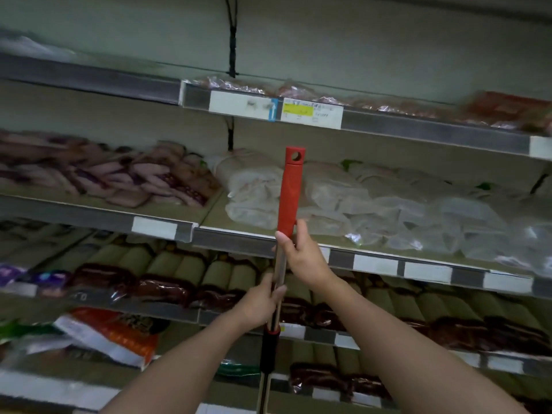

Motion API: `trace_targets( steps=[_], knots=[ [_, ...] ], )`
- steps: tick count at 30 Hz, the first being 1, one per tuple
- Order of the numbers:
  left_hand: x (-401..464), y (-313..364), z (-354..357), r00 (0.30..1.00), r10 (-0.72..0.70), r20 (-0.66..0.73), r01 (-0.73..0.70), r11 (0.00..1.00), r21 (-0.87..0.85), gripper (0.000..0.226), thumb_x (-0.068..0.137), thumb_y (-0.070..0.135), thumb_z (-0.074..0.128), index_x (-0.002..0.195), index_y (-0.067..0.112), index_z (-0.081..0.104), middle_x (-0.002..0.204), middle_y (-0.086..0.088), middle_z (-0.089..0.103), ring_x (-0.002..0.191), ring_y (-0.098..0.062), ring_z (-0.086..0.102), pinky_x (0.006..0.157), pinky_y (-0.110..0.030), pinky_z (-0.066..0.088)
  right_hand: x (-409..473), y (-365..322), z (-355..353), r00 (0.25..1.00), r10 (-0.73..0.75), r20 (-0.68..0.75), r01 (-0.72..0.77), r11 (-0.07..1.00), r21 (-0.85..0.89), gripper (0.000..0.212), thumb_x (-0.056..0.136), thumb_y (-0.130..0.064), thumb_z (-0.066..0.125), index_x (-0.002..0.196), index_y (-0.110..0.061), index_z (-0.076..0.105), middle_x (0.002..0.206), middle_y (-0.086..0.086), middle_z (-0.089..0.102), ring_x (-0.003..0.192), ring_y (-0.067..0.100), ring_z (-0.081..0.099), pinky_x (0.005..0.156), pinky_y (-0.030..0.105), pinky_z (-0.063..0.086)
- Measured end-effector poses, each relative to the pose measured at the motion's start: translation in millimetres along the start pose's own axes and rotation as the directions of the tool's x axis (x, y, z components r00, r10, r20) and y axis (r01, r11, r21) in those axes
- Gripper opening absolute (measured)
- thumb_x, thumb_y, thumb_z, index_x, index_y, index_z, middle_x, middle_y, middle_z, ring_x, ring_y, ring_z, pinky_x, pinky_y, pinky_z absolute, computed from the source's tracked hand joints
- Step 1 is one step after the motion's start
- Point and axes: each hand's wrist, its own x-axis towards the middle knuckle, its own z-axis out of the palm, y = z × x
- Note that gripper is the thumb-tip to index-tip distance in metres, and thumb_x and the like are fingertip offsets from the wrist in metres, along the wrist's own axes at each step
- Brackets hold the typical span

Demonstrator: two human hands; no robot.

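Both hands grip one long pole [279,265] of shiny metal tube, capped at the top by a red plastic sleeve [291,189] with a hang hole. Your right hand [301,255] is the upper one; its fingers curl round the tube just below the red plastic sleeve. Your left hand [261,303] wraps the tube lower down, just above a black locking collar [270,348] with a red ring. The long axis stands near upright, leaning slightly right toward the top, directly ahead of you between both forearms; the lower end runs out of view. The red tip shows in front of a grey metal shelf [239,239] stacked with clear plastic bags [373,210]. Treat any adjustment at the collar as a left-hand job, since that hand is nearer.
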Motion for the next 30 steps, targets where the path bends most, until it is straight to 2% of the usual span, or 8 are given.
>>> trace_targets(
  steps=[5,10,13,18,22,25,28,30],
  knots=[
    [-25,-4,-19,1.0,-0.01,-0.005,0.01,0.994,0.112,0.052,0.099,0.043,0.035,0.142,0.015,0.025,0.129,-0.011,0.056,0.116,-0.025,0.055,0.091,-0.029,0.044,-10,-22,10,0.991,-0.123,0.055,0.125,0.991,-0.037,0.048,0.097,-0.037,0.045,0.138,-0.019,0.026,0.104,0.007,0.064,0.094,0.026,0.062,0.081,0.04,0.05],
    [-60,-19,-47,0.997,-0.043,-0.057,0.049,0.994,0.094,0.056,0.098,0.047,0.035,0.144,0.018,0.019,0.112,-0.007,0.059,0.098,-0.02,0.057,0.085,-0.031,0.048,-20,-59,36,0.967,-0.207,0.148,0.216,0.975,-0.046,0.046,0.097,-0.037,0.046,0.137,-0.02,0.029,0.104,0.004,0.062,0.098,0.026,0.061,0.078,0.033,0.046],
    [-82,-31,-66,0.994,-0.064,-0.084,0.071,0.994,0.087,0.061,0.095,0.054,0.036,0.143,0.018,0.022,0.114,-0.01,0.06,0.093,-0.019,0.057,0.078,-0.03,0.048,-27,-84,55,0.949,-0.243,0.2,0.255,0.966,-0.035,0.044,0.097,-0.036,0.047,0.133,-0.017,0.031,0.108,0.012,0.064,0.098,0.031,0.061,0.084,0.043,0.049],
    [-123,-47,-98,0.988,-0.076,-0.134,0.084,0.995,0.057,0.057,0.097,0.047,0.037,0.141,0.014,0.023,0.116,-0.013,0.058,0.098,-0.023,0.057,0.072,-0.027,0.039,-38,-123,92,0.926,-0.282,0.251,0.305,0.951,-0.057,0.037,0.096,-0.038,0.047,0.125,-0.019,0.032,0.098,0.014,0.066,0.089,0.034,0.063,0.079,0.046,0.05],
    [-161,-55,-130,0.977,-0.113,-0.182,0.118,0.993,0.022,0.053,0.1,0.038,0.037,0.145,0.016,0.019,0.125,-0.015,0.054,0.111,-0.028,0.054,0.079,-0.026,0.039,-52,-164,120,0.902,-0.328,0.281,0.346,0.938,-0.016,0.036,0.097,-0.033,0.047,0.127,-0.017,0.034,0.09,0.013,0.066,0.081,0.032,0.063,0.072,0.043,0.05],
    [-188,-75,-156,0.962,-0.159,-0.22,0.166,0.986,0.014,0.048,0.099,0.043,0.039,0.137,0.015,0.03,0.115,-0.009,0.056,0.102,-0.025,0.056,0.08,-0.03,0.044,-63,-195,146,0.881,-0.361,0.305,0.37,0.929,0.032,0.038,0.098,-0.032,0.047,0.13,-0.019,0.032,0.091,0.011,0.065,0.081,0.028,0.063,0.071,0.04,0.049],
    [-218,-96,-181,0.947,-0.207,-0.245,0.197,0.978,-0.063,0.052,0.096,0.047,0.042,0.138,0.018,0.029,0.125,-0.008,0.054,0.109,-0.024,0.056,0.094,-0.039,0.048,-74,-226,174,0.858,-0.392,0.331,0.39,0.918,0.078,0.036,0.098,-0.032,0.046,0.129,-0.02,0.032,0.088,0.007,0.063,0.077,0.024,0.063,0.066,0.036,0.049],
    [-240,-107,-198,0.94,-0.197,-0.278,0.194,0.98,-0.037,0.052,0.098,0.043,0.04,0.142,0.02,0.025,0.131,-0.006,0.051,0.117,-0.023,0.052,0.096,-0.033,0.045,-81,-245,194,0.844,-0.409,0.347,0.399,0.911,0.104,0.035,0.098,-0.033,0.046,0.127,-0.021,0.033,0.082,0.001,0.06,0.071,0.019,0.061,0.06,0.029,0.047]
  ],
)
